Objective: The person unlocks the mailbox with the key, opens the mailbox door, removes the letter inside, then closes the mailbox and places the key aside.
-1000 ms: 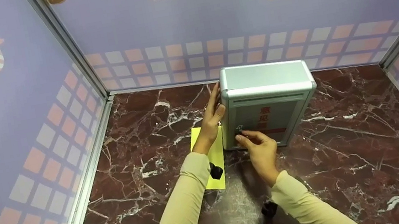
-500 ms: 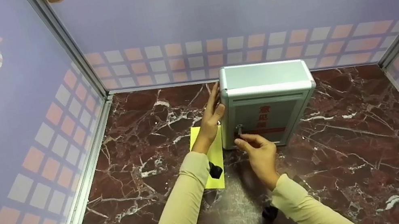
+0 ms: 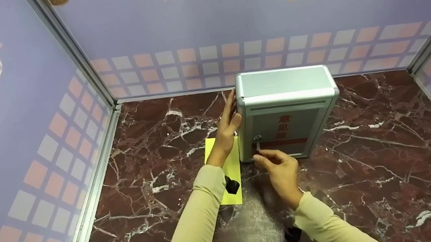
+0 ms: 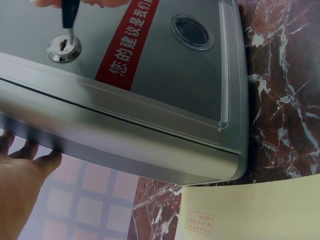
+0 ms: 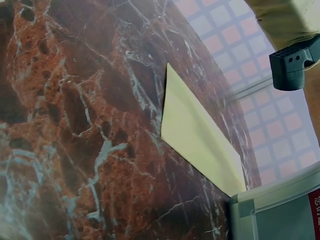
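Note:
A silver metal suggestion box [image 3: 286,82] with red lettering stands upright on the marbled surface. My left hand [image 3: 227,134] rests against its left side, fingers extended. Low on the front, my right hand [image 3: 285,177] pinches a small key [image 3: 258,145] between thumb and fingertips. Up close in the left wrist view, the key has a black head [image 4: 70,14] and a silver blade. Its blade overlaps the rim of the round lock [image 4: 64,48], whose slot shows beside it. Only the right hand's fingertips appear there. The right wrist view shows neither the key nor the lock.
A yellow envelope [image 3: 236,198] lies left of the box, partly under my left forearm. A red strip [image 4: 127,47] and round window [image 4: 192,32] are on the box front. Patterned panels [image 3: 180,20] enclose the marbled surface [image 3: 385,179] at the back and sides.
My right hand has drawn slightly down and away from the lock, with more of the key showing. My left hand stays against the box, which has not moved.

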Available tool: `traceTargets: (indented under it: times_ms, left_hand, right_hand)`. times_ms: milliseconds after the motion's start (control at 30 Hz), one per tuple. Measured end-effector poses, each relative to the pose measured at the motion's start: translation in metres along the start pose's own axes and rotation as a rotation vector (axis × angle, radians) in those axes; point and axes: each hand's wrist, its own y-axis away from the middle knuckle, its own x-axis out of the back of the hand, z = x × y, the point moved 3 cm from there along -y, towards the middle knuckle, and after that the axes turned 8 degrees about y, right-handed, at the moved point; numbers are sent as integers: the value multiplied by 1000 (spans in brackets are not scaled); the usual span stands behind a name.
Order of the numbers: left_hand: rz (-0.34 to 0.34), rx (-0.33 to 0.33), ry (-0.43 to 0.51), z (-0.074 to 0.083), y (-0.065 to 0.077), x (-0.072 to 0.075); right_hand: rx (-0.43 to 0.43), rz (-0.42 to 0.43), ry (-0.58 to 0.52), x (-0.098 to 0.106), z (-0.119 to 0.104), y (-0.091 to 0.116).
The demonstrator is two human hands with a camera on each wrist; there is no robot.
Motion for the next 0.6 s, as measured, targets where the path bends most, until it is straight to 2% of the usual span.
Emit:
traceTargets:
  times_ms: [400,600]
  left_hand:
    - [-7,-10,-25,1,-1,0]
    - [-3,-12,-11,1,-1,0]
  right_hand:
    - [-73,-45,118,3,12,6]
    - [-146,-63,158,3,51,6]
